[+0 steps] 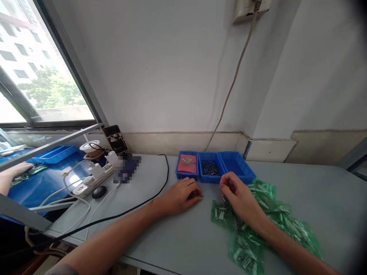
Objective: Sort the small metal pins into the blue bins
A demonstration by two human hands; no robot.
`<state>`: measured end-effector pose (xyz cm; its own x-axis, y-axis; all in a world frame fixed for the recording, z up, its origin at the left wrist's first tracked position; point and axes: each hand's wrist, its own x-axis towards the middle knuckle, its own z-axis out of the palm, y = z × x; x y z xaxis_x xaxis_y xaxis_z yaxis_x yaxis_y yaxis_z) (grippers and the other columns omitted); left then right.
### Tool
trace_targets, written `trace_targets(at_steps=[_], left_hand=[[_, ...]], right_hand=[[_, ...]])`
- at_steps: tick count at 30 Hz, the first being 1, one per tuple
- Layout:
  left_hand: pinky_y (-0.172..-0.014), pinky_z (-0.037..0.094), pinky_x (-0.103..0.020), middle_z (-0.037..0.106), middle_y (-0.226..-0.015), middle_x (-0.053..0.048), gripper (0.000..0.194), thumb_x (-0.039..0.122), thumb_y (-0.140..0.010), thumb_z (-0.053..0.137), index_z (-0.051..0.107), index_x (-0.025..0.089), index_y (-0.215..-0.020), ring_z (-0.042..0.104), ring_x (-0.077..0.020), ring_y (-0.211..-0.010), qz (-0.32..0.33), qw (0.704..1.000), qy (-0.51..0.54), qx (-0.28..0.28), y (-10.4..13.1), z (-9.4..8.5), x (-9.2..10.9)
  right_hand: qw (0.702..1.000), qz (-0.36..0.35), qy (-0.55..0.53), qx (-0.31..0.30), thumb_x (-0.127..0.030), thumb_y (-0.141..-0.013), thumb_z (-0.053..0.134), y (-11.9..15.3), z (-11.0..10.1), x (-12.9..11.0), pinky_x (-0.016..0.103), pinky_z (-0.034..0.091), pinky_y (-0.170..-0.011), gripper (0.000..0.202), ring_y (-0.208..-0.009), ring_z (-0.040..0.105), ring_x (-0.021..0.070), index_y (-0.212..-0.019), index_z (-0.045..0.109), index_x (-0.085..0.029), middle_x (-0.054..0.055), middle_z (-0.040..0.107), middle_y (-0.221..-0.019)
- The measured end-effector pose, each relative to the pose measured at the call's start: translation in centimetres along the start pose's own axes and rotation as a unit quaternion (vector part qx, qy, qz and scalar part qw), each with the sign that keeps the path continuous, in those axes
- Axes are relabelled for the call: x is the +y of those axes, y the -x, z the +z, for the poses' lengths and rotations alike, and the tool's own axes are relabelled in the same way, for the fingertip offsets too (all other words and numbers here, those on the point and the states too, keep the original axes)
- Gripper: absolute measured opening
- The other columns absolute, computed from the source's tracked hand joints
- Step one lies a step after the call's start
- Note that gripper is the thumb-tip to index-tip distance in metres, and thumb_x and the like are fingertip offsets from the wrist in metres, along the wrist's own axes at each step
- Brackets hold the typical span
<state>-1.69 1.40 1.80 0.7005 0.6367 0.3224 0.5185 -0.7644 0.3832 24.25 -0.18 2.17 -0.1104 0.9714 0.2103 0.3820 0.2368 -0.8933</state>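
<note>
My left hand (182,195) rests on the grey table with its fingers curled around thin dark metal pieces (195,196), whose tips stick out beside the thumb. My right hand (237,196) is closed in a pinch just in front of the blue bins; what lies between its fingertips is too small to make out. Beyond the hands, the middle blue bin (211,178) contains many small dark metal pieces (210,168). Under and beside my right forearm are green plastic bags (286,219) with small white and metallic parts inside. One small green bag (221,214) lies nearest that hand.
A left blue bin (186,175) holds a red packet (187,163); a right blue bin (236,164) adjoins the middle one. A black cable (134,208) crosses the table. A power strip (93,180), mouse (99,191) and phone (115,139) are left. Another person's hand (21,168) is beyond the frame bar.
</note>
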Motion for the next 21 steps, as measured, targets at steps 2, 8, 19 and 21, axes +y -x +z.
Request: trace_targets(at_steps=[2, 8, 19, 21], left_hand=[[-0.087, 0.047, -0.03, 0.065, -0.103, -0.005, 0.01, 0.031, -0.108, 0.063, 0.063, 0.021, -0.109, 0.059, -0.021, -0.099, -0.005, 1.0, -0.002, -0.001, 0.0, 0.1, -0.1], [-0.09, 0.047, -0.032, 0.065, -0.104, -0.005, 0.012, 0.033, -0.108, 0.063, 0.063, 0.02, -0.109, 0.059, -0.021, -0.099, -0.008, 1.0, -0.007, 0.001, 0.0, 0.3, -0.3], [-0.089, 0.046, -0.032, 0.066, -0.101, -0.004, 0.011, 0.032, -0.108, 0.064, 0.065, 0.021, -0.108, 0.06, -0.0206, -0.098, 0.0, 1.0, -0.011, 0.006, 0.0, 0.5, -0.4], [-0.089, 0.046, -0.032, 0.066, -0.101, -0.004, 0.012, 0.032, -0.108, 0.063, 0.065, 0.021, -0.107, 0.06, -0.0208, -0.098, 0.001, 1.0, -0.011, 0.006, 0.0, 0.5, -0.4]], right_hand=[[1.0, -0.006, -0.004, -0.003, -0.035, -0.099, 0.053, 0.1, 0.0, -0.1, 0.032, 0.042, -0.065, 0.009, -0.072, 0.054, 0.0201, -0.095, 0.055, -0.027, -0.003, 0.055, -0.08], [1.0, -0.008, 0.002, -0.011, -0.046, -0.101, 0.058, 0.0, 0.0, 0.0, 0.033, 0.043, -0.068, 0.022, -0.075, 0.054, 0.0212, -0.101, 0.067, -0.026, 0.001, 0.065, -0.087], [0.999, -0.009, -0.047, -0.004, -0.058, -0.101, 0.062, -0.1, -0.4, -0.5, 0.031, 0.046, -0.065, 0.036, -0.069, 0.056, 0.0194, -0.093, 0.069, -0.025, 0.0, 0.063, -0.078], [0.997, -0.007, -0.077, 0.006, -0.061, -0.102, 0.061, -0.1, -0.5, -0.8, 0.03, 0.049, -0.065, 0.039, -0.066, 0.059, 0.0184, -0.087, 0.064, -0.024, -0.001, 0.061, -0.075]])
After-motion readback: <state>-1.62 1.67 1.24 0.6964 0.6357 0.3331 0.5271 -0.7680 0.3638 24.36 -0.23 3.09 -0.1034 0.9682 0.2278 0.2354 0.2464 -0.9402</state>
